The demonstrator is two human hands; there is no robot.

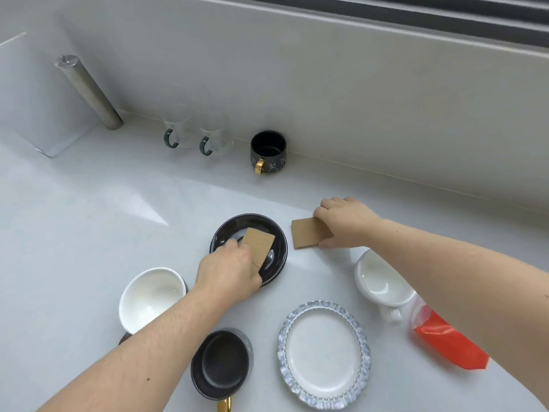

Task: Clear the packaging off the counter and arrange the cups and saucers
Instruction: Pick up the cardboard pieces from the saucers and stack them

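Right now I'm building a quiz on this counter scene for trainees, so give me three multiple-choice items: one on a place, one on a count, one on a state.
1. Where is the brown cardboard piece under the left hand?
A. over the glossy black saucer
B. inside the white bowl
C. on the scalloped white plate

2. How many clear glass mugs with green handles stand by the back wall?
A. one
B. two
C. four

3. What state is the right hand in?
A. open above the counter
B. grip closed on a flat cardboard piece
C. holding the red plastic bag

Answers:
1 A: the left hand holds the brown cardboard piece over the glossy black saucer.
2 B: two clear glass mugs stand there.
3 B: the right hand pinches the flat cardboard piece at the grey counter.
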